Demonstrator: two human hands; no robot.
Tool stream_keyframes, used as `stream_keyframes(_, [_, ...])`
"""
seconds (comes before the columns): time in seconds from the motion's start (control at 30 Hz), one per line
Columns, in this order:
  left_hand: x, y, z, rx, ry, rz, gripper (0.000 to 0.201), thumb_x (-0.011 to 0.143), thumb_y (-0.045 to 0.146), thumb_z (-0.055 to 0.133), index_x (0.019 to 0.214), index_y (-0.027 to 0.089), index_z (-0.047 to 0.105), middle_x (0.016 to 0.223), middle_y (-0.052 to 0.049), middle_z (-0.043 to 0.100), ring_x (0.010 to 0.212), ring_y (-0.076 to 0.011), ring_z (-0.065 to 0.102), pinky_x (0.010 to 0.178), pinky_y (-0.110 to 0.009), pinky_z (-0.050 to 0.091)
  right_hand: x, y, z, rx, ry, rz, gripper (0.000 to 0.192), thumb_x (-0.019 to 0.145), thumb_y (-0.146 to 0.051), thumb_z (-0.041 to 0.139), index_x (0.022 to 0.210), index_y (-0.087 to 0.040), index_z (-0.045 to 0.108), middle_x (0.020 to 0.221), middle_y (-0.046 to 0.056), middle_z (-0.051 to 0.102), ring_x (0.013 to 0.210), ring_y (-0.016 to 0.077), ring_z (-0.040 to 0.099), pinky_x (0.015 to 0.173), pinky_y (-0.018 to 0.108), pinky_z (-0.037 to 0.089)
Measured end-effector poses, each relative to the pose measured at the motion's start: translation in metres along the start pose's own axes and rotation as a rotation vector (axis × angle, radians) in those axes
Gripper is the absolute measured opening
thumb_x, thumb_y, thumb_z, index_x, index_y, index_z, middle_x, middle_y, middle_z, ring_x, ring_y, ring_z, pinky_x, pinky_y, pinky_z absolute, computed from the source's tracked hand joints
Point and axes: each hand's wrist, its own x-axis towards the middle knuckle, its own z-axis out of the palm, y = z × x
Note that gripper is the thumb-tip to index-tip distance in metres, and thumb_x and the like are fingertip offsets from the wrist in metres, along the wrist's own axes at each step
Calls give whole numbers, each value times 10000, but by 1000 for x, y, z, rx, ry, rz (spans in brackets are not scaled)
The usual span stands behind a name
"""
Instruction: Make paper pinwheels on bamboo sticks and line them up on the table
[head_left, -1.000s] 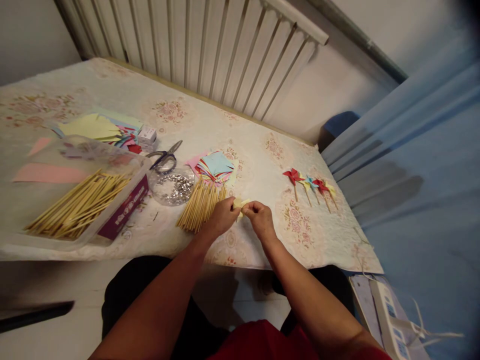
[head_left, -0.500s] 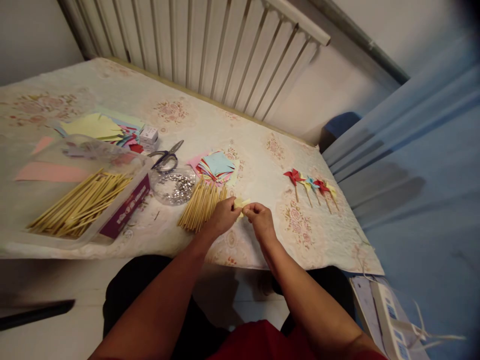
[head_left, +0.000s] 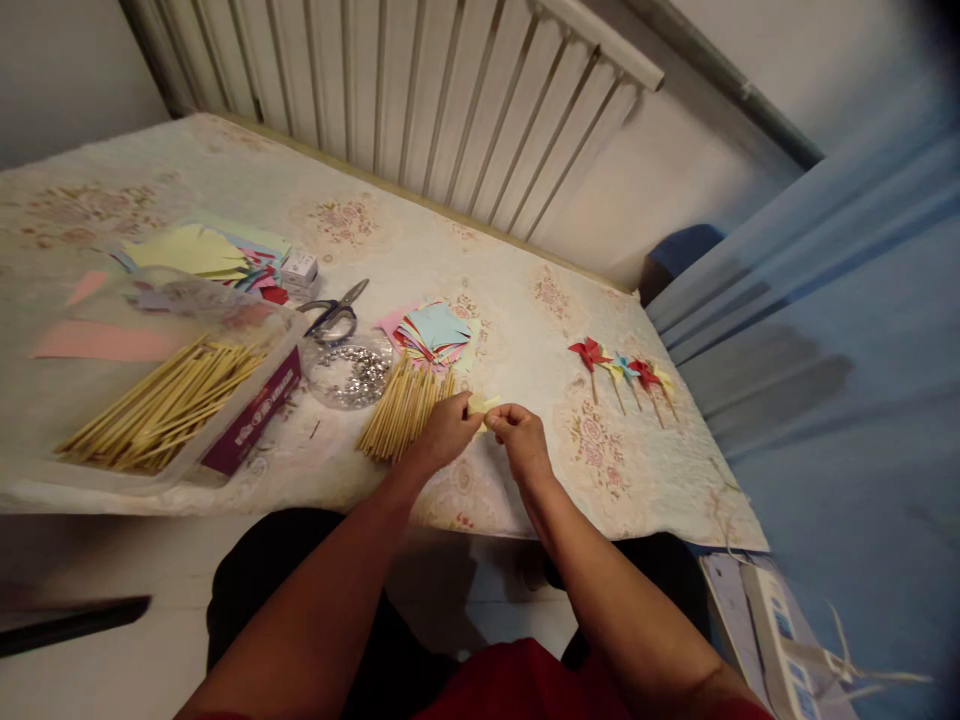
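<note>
My left hand [head_left: 444, 431] and my right hand [head_left: 520, 437] meet over the table's near edge, both pinching one small piece of pale yellow paper [head_left: 480, 404] between their fingertips. A loose bundle of wooden sticks [head_left: 401, 408] lies just left of my left hand. Behind it sits a stack of small coloured paper squares [head_left: 433, 331]. To the right, several finished paper pinwheels on sticks [head_left: 622, 373] lie in a row on the flowered tablecloth [head_left: 525, 300].
A clear plastic box [head_left: 247, 345] holds more sticks [head_left: 161, 402] at the left. Beside it are a clear dish of silver pins [head_left: 350, 372], scissors [head_left: 335, 311], a small white box [head_left: 299, 268] and sheets of coloured paper [head_left: 191, 250]. A radiator [head_left: 420, 90] stands behind the table.
The hands stay together on the yellow paper with only slight finger movement. The view has shifted a little.
</note>
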Motion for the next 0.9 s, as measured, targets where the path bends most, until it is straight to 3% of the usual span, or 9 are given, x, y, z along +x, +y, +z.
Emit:
stream_keyframes(0.23, [1,1,0,-10,-4,9,129,768,181,513,651,167,460,581,58,416,576,-96,373,559,-248,235,5,-12,-14,-320,-56,-370,98,730,-229,577,665,-208,648,728,21,625,741,170,549,738,295,403])
stream_keyframes(0.47, [1,1,0,8,-10,-5,118,760,169,513,649,164,471,591,53,435,584,-98,387,560,-244,242,1,2,3,46,40,50,120,661,-297,641,660,-178,637,578,-35,552,541,113,435,560,256,344])
stream_keyframes(0.63, [1,0,0,-30,-13,3,83,759,195,523,686,157,513,612,44,470,595,-102,414,565,-239,271,0,5,1,73,97,39,157,606,-298,717,663,-172,644,629,-25,600,574,113,475,588,257,372])
stream_keyframes(0.73, [0,-2,1,-95,-26,8,84,761,219,523,715,151,542,631,37,496,606,-107,434,563,-233,292,0,4,-1,220,132,79,288,551,-285,778,787,-190,643,713,-26,631,621,119,525,618,252,415])
stream_keyframes(0.8, [0,-3,1,-145,-31,18,101,762,235,524,735,146,562,649,30,517,620,-111,449,564,-229,311,-2,4,-1,369,83,130,360,548,-278,792,869,-198,648,779,-14,654,663,126,562,647,254,441])
stream_keyframes(0.9, [0,-5,3,-203,-42,30,138,760,255,532,775,136,599,685,15,562,652,-122,480,577,-226,348,-4,2,0,535,-69,193,307,576,-276,787,846,-187,672,797,8,673,678,130,584,660,255,448])
